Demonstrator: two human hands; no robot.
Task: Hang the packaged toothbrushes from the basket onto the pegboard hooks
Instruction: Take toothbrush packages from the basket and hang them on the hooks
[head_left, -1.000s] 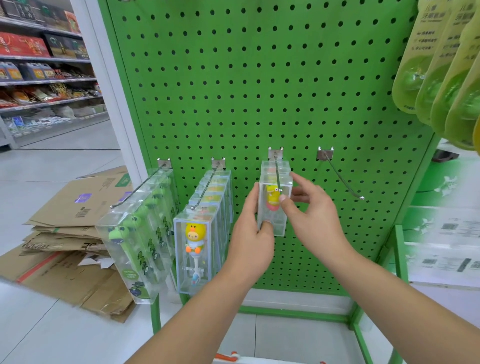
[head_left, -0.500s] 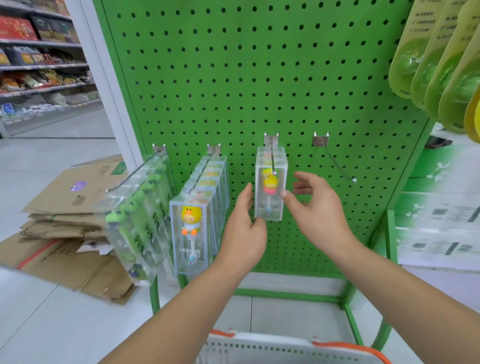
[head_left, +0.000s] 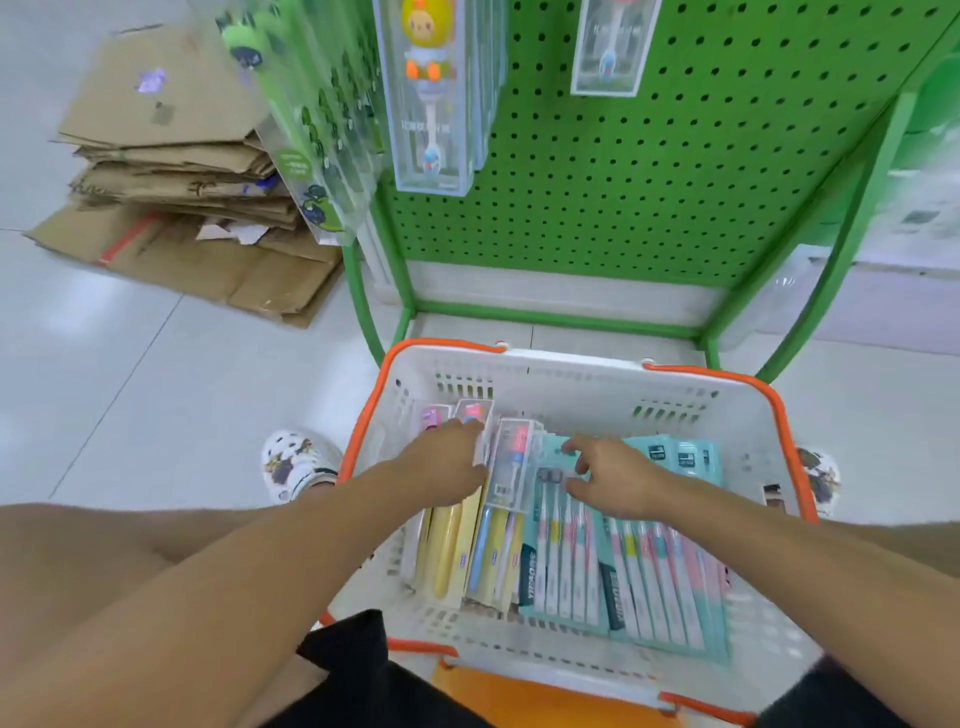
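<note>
With grips (head_left: 511, 467) above, basket (head_left: 571, 374) toothbrushes (head_left: 566, 561).

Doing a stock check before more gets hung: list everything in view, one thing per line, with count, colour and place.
Basket: one, white with orange rim, on the floor below the pegboard.
Teal packs: several, teal with pastel brushes, right part of the basket.
Yellow packs: a few, yellow and blue, left part of the basket.
Clear boxes: about three, pink figures inside, far left part of the basket.
Pegboard: one, green, straight ahead.
Hung boxes: three rows, clear, with green, yellow and blurred figures, top of the pegboard.
Cardboard: one flattened pile, brown, floor at left.
Shoes: two, white with prints, either side of the basket.
Left hand: on the clear boxes.
Right hand: over the teal packs, fingers loosely bent.
</note>
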